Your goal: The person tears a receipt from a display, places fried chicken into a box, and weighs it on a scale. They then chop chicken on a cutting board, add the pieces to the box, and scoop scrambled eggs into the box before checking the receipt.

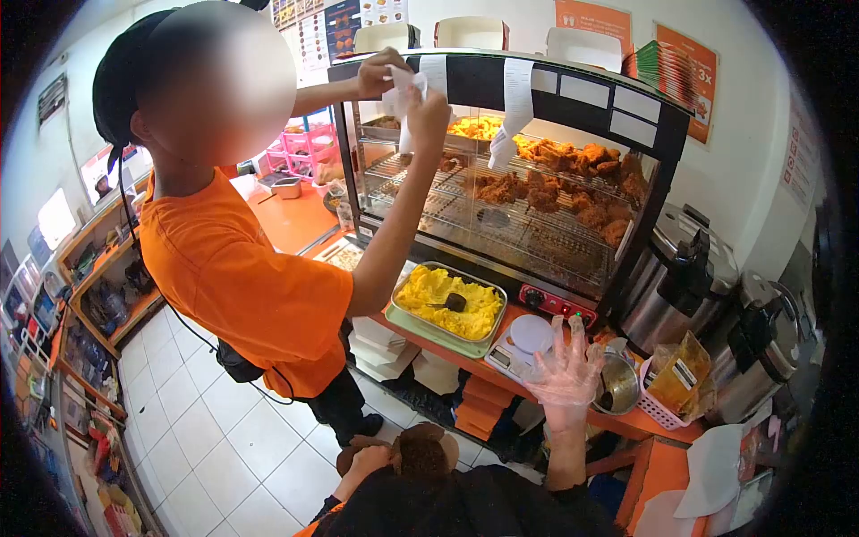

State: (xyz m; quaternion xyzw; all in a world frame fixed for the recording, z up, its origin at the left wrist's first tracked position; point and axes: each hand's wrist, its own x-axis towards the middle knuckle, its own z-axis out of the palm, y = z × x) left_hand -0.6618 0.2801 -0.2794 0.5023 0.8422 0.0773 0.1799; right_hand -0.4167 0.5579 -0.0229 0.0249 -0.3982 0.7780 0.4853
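Observation:
My left hand [367,462] is low at the front, close to my body. Its fingers are closed on the edge of an open brown paper food box [435,440] with something dark brown inside. My right hand [569,369], in a clear plastic glove, is held up with its fingers spread and nothing in it. It overlaps the edge of a small white kitchen scale [531,335] and is beside a metal bowl [621,387]. Left of the scale stands a metal tray [494,333] of yellow food, with a black scoop [455,302] resting in it.
A person in an orange shirt [242,277] stands at my left, both hands raised to a paper slip [407,89]. Behind the counter edge is a glass warmer [501,224] with fried chicken. Steel cookers [684,286] and a pink basket [660,407] stand at the right.

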